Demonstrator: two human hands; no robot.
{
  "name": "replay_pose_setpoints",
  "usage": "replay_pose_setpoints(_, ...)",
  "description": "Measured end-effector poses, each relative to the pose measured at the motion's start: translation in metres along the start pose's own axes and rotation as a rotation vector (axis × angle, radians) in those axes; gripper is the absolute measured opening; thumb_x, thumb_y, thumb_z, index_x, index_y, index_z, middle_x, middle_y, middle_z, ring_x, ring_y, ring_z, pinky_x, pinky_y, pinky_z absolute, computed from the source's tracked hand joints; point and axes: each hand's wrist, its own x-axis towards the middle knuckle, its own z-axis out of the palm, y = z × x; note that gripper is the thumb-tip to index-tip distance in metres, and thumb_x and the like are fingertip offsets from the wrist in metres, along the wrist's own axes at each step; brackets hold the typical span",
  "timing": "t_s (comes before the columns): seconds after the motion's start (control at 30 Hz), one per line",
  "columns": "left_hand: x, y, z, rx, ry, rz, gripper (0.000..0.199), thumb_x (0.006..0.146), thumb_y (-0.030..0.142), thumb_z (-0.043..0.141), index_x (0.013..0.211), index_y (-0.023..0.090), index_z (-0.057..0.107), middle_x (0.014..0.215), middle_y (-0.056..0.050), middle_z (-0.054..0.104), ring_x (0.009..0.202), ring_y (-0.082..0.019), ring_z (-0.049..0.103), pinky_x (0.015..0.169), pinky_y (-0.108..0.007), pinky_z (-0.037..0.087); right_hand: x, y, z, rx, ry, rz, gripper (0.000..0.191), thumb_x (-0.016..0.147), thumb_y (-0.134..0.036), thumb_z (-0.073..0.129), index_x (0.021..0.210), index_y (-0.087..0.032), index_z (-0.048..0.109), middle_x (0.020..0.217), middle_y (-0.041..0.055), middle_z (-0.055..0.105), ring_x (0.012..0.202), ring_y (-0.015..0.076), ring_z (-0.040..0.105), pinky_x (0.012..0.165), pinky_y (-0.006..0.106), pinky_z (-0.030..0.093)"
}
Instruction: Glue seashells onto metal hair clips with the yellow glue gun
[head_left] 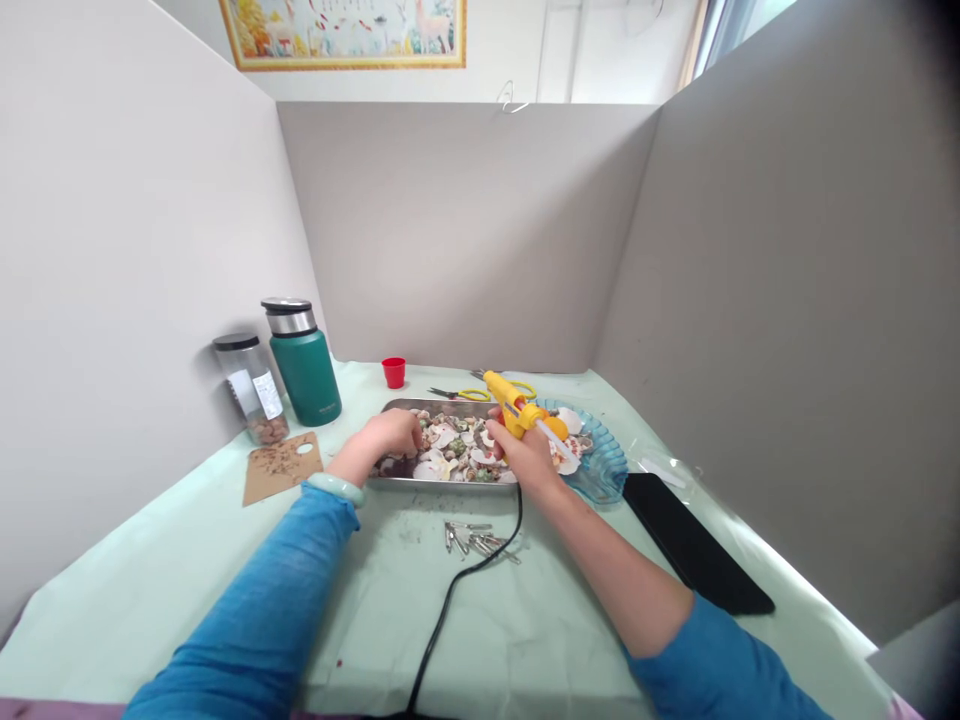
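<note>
- Tray [442, 486]: smooth, shiny metal
- Shells [459, 447] in tray: rough
- Gun [511, 403] over tray: plastic
- Dish [609, 462] right of tray: glossy
- Bottle [306, 378] left of tray: matt

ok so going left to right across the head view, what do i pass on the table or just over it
Clear jar with a dark lid → green bottle → metal tray of shells → yellow glue gun in the right hand → blue scalloped dish → flat black slab.
</note>
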Motion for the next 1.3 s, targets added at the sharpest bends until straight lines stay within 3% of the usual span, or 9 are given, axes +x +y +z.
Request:
replay_pose_setpoints(0.17,-0.001,0.01,0.003,0.061,0.085,-0.004,0.014,0.058,0.019,0.066,0.071,0.02,0.071,0.08,-0.007,0.071,0.075,-0.021,0.064,0.064,-0.025,0.045,0.001,0.001,0.0,-0.005,-0.008,0.002,0.031,0.071,-0.037,0.062,0.094,-0.017,0.056,0.056,-0.0057,0.051,0.044,0.0094,0.046,0.046,0.023,0.039)
replay_pose_setpoints(0.37,0.003,-0.007,-0.005,-0.091,0.267,-0.047,0.017,0.074,0.024,0.056,0.082,0.018,0.069,0.082,-0.005,0.071,0.075,-0.017,0.063,0.064,-0.022,0.044,-0.001,0.0,0.0,-0.032,0.003,0.025,0.031,0.071,-0.037,0.061,0.094,-0.017,0.057,0.056,-0.005,0.051,0.045,0.0101,0.047,0.048,0.023,0.04)
replay_pose_setpoints(0.53,0.011,-0.013,0.005,-0.166,0.408,-0.136,0.015,0.076,0.025,0.055,0.083,0.018,0.066,0.088,-0.01,0.07,0.085,-0.022,0.063,0.072,-0.027,0.046,-0.001,-0.001,0.001,-0.032,0.006,0.011,0.03,0.07,-0.037,0.061,0.093,-0.017,0.057,0.058,-0.0049,0.052,0.045,0.0095,0.047,0.047,0.023,0.041)
replay_pose_setpoints(0.7,0.02,-0.005,0.013,-0.231,0.379,-0.101,0.007,0.074,0.022,0.059,0.078,0.017,0.062,0.083,-0.009,0.07,0.081,-0.02,0.065,0.069,-0.025,0.047,-0.001,-0.001,0.002,-0.025,0.011,0.01,0.031,0.07,-0.037,0.061,0.093,-0.017,0.057,0.06,-0.0046,0.052,0.045,0.0092,0.047,0.047,0.023,0.041)
replay_pose_setpoints(0.87,0.014,-0.004,-0.004,-0.564,0.459,0.035,0.007,0.077,0.024,0.055,0.079,0.017,0.056,0.074,-0.003,0.07,0.066,-0.014,0.064,0.059,-0.021,0.048,-0.002,-0.002,0.002,-0.046,0.011,0.026,0.032,0.069,-0.038,0.061,0.093,-0.017,0.058,0.058,-0.0052,0.051,0.044,0.009,0.046,0.046,0.023,0.041)
replay_pose_setpoints(0.93,0.011,-0.008,-0.008,-0.61,0.403,0.04,0.005,0.076,0.02,0.053,0.08,0.017,0.055,0.072,-0.003,0.07,0.063,-0.013,0.064,0.056,-0.02,0.047,-0.001,-0.002,0.002,-0.047,0.012,0.021,0.032,0.069,-0.038,0.061,0.093,-0.017,0.058,0.059,-0.0049,0.051,0.044,0.009,0.046,0.046,0.023,0.041)
replay_pose_setpoints(1.13,0.007,-0.008,-0.003,-0.518,0.152,-0.039,0.017,0.077,0.015,0.049,0.091,0.013,0.059,0.074,-0.005,0.07,0.057,-0.012,0.063,0.05,-0.02,0.045,-0.001,-0.001,0.002,-0.065,0.015,0.003,0.033,0.07,-0.039,0.061,0.093,-0.016,0.058,0.062,-0.0026,0.053,0.046,0.01,0.047,0.046,0.024,0.042)
replay_pose_setpoints(1.3,0.01,-0.002,0.001,-0.191,0.222,-0.086,0.012,0.072,0.018,0.058,0.082,0.016,0.065,0.076,-0.006,0.07,0.073,-0.017,0.065,0.061,-0.021,0.046,-0.002,-0.002,0.002,-0.056,0.008,0.001,0.034,0.07,-0.039,0.061,0.094,-0.016,0.058,0.063,-0.0017,0.053,0.047,0.0106,0.048,0.047,0.024,0.044)
